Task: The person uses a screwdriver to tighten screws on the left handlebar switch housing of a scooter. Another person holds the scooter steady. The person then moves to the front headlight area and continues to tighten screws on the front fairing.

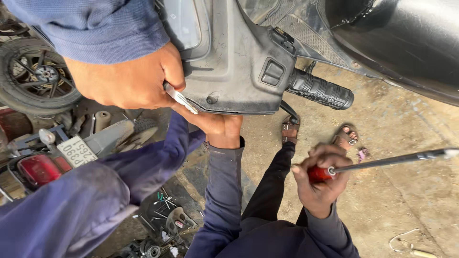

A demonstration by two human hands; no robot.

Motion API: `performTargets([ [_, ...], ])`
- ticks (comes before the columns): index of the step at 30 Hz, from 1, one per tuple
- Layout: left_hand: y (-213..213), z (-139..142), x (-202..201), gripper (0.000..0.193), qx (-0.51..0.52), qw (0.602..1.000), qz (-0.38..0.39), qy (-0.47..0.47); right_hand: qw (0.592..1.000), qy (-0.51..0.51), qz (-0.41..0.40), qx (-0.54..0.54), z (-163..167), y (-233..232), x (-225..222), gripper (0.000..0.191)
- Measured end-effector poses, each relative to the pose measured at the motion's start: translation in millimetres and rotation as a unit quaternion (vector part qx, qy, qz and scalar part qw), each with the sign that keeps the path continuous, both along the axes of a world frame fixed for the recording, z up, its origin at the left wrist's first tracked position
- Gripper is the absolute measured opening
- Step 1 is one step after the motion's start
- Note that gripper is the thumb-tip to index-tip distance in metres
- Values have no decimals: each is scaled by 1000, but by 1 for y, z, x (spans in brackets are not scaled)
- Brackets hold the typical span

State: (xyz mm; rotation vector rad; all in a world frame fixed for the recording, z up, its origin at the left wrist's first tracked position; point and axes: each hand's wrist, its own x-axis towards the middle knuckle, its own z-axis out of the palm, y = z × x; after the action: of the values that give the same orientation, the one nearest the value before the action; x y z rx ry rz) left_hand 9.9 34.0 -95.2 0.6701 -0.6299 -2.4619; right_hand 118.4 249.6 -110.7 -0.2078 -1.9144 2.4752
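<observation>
My left hand (224, 130) reaches up in a grey sleeve and grips the lower edge of a scooter's grey handlebar cover (234, 62); its fingers are hidden under the cover. My right hand (319, 184) is closed on the red handle of a long screwdriver (382, 162), whose shaft points right, away from the scooter. A co-worker's hand (129, 81) in a blue sleeve holds a silver key (180, 98) against the cover's left side. The co-worker's other blue sleeve (95, 196) crosses the lower left and ends beside my left hand.
The black rubber grip (319, 90) sticks out right of the cover, with the black seat (411, 38) beyond. My sandalled feet (318, 134) stand on concrete. A parked scooter's tail light (38, 169), a wheel (36, 76) and scattered tools (165, 220) lie left.
</observation>
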Motion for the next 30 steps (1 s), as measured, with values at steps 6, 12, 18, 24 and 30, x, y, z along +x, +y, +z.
performTargets([
  [6, 25, 11, -15, 78, -18, 998, 58, -28, 981, 171, 90, -4, 20, -45, -110, 65],
  [12, 52, 35, -28, 75, -38, 992, 99, -67, 971, 200, 121, 41, 32, -52, -137, 65],
  [18, 56, 19, -9, 72, -80, 982, 107, -132, 963, 247, 65, 91, 26, -56, -143, 53],
  [24, 18, -15, 59, 63, -217, 935, -7, -280, 948, 294, -15, 117, 21, -69, -149, 52],
  [30, -29, 51, 80, 38, -792, 301, -372, -380, 937, 326, 4, 124, 27, -58, -155, 49],
])
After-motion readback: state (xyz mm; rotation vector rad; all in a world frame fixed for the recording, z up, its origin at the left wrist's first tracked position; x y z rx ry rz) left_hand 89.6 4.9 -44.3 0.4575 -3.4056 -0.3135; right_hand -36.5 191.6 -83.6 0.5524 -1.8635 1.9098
